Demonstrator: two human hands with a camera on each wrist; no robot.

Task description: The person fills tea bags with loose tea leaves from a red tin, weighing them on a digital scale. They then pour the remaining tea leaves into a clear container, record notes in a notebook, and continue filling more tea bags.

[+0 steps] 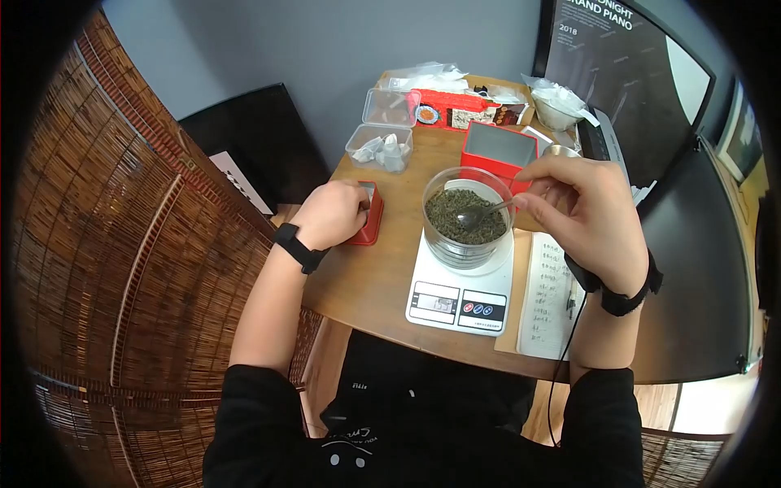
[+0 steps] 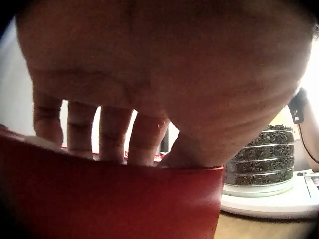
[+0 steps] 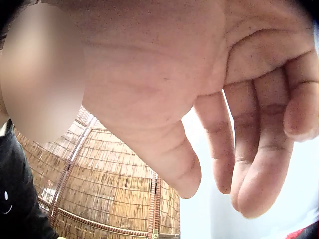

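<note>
A clear round jar (image 1: 464, 248) of dark green dried leaves (image 1: 465, 213) stands on a white digital scale (image 1: 460, 294); its stacked ridges of leaves also show in the left wrist view (image 2: 261, 162). Between thumb and fingers my right hand (image 1: 598, 215) pinches a metal spoon (image 1: 486, 211), its bowl over the leaves inside the jar. At left, my left hand (image 1: 332, 213) lies over a red tin (image 1: 371, 225), gripping its rim; the left wrist view shows the fingers (image 2: 113, 132) reaching over the red wall (image 2: 109, 199). The right wrist view shows my right palm (image 3: 164, 74); the spoon is hidden there.
Behind stand a clear box of white packets (image 1: 381, 152), an open red tin (image 1: 500, 150), a red package (image 1: 447, 111) and a bowl of white packets (image 1: 559, 107). A handwritten notebook (image 1: 543, 301) with a pen lies right of the scale. A black cable hangs by my right wrist.
</note>
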